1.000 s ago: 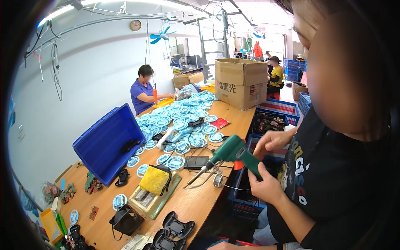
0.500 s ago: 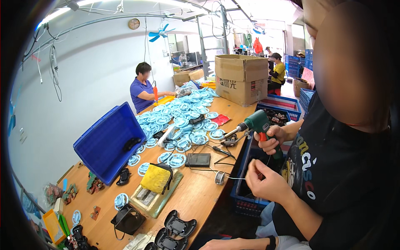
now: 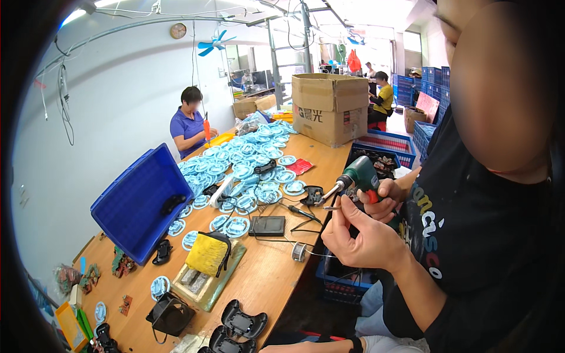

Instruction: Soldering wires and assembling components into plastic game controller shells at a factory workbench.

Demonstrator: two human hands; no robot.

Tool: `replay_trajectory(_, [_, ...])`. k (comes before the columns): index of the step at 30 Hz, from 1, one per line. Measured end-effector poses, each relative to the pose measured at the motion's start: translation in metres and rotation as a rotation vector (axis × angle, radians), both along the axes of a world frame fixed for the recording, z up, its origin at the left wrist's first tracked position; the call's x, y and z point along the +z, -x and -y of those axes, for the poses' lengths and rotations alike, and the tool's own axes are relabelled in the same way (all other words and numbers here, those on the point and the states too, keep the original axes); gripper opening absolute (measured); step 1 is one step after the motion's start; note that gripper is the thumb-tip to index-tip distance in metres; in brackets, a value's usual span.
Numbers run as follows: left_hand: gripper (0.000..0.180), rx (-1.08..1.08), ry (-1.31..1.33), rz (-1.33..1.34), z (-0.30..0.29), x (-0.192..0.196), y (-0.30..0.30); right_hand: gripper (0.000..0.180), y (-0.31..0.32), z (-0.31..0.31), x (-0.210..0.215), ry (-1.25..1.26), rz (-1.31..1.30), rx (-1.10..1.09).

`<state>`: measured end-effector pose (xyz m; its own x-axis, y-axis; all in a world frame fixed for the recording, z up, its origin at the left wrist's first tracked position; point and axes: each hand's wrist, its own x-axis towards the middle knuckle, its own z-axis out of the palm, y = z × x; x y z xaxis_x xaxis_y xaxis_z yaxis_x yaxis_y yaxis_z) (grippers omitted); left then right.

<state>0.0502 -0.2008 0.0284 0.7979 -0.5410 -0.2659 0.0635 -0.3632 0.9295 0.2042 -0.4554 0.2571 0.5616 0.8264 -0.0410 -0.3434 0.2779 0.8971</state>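
At the lower edge, part of what looks like my right hand (image 3: 312,348) shows, with a black band at the wrist; its fingers cannot be made out. My left hand is out of view. Nearest to the visible hand are black game controller shells (image 3: 244,320) on the table. To my right, a co-worker in a black shirt grips a green pistol-shaped soldering gun (image 3: 359,170) with a red trigger. That person's other hand (image 3: 365,235) pinches a short thin metal piece (image 3: 332,207) near the gun's tip. A solder wire spool (image 3: 299,252) sits at the table edge.
Light-blue round plastic parts (image 3: 241,170) pile across the wooden table (image 3: 276,276). A blue bin (image 3: 138,203) leans at left. A yellow sponge (image 3: 209,253), a black box (image 3: 266,226) and a large carton (image 3: 329,109) stand about. Blue crates (image 3: 347,291) sit beside the table.
The view has turned slightly right. The co-worker's near hand has risen toward the soldering gun's tip and now shows a thin metal piece. My visible hand stays low at the edge.
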Motion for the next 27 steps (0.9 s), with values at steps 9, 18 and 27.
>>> replay_trajectory(9, [0.029,-0.003,-0.004,-0.012,0.003,-0.004,0.0,0.015,-0.006,0.004,-0.005,-0.158,-0.181,0.018])
replay_trajectory(18, [0.03,0.011,-0.002,-0.028,0.003,-0.007,0.0,0.013,0.001,0.005,-0.009,-0.109,-0.075,-0.102])
replay_trajectory(27, [0.03,0.004,-0.02,-0.004,0.005,-0.006,-0.001,0.016,-0.013,0.028,-0.01,-0.628,-0.386,0.259])
